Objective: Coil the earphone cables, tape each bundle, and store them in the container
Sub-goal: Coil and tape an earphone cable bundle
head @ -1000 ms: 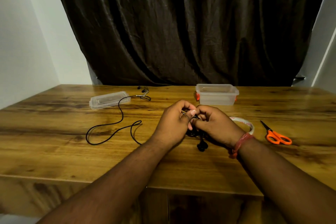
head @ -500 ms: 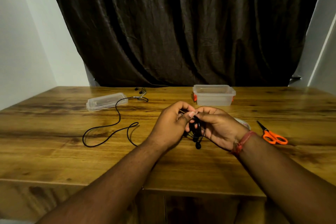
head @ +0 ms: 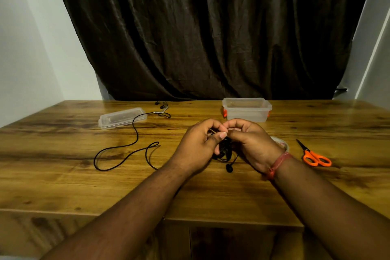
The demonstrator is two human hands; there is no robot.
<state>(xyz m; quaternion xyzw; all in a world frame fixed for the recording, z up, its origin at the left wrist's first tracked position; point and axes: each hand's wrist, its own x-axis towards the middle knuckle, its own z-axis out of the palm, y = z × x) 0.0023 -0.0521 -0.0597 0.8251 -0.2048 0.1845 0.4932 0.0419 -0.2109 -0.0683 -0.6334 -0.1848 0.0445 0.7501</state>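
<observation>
Both hands — left hand point(head: 197, 145), right hand point(head: 251, 143) — grip closed around a black earphone bundle point(head: 224, 151), seemingly coiled, above the desk point(head: 63, 175).

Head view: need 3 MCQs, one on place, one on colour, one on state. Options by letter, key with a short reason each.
1. Where do the scissors lie?
A. right of the right hand, on the table
B. inside the container
C. on the lid

2. What colour are the scissor handles?
A. blue
B. orange
C. black

3. What state is the clear container in?
A. lidded
B. tipped over
C. open and upright, its lid lying apart

Key:
1 A, they lie flat on the wood past the right wrist.
2 B, both loops are orange.
3 C, the rim is uncovered and the lid lies far left, near the loose earphone cable. Both hands, left hand included, grip the coiled earphone bundle.
</observation>
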